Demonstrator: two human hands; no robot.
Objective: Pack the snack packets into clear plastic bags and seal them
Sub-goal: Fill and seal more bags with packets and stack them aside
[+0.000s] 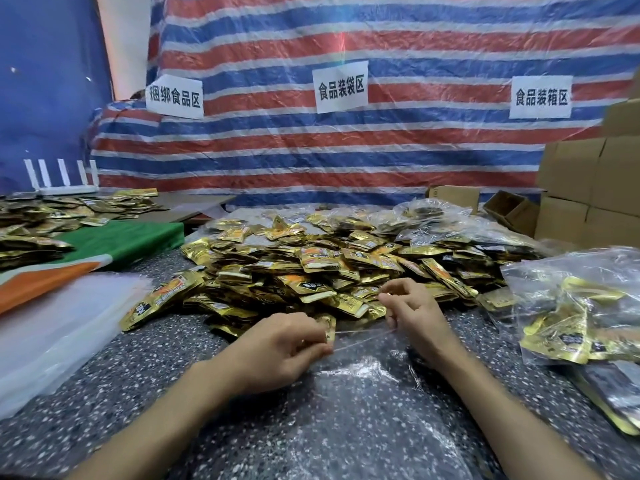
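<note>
Speckled table (pixel 114 382) bears a flat clear bag (pixel 363 386); left hand (pixel 277 348) and right hand (pixel 412 313) each pinch its mouth. At right lie filled bags (pixel 581 306) of gold packets, cut by the frame edge, beside the loose packet pile (pixel 311 268). Whether the left hand also holds a packet is unclear. Behind stand cartons (pixel 581 188) and a striped tarp (pixel 346 150).

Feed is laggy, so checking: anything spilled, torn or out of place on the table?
Nothing stands out. The left hand and right hand hold the empty clear plastic bag at its mouth; the snack packets lie heaped behind it.
</note>
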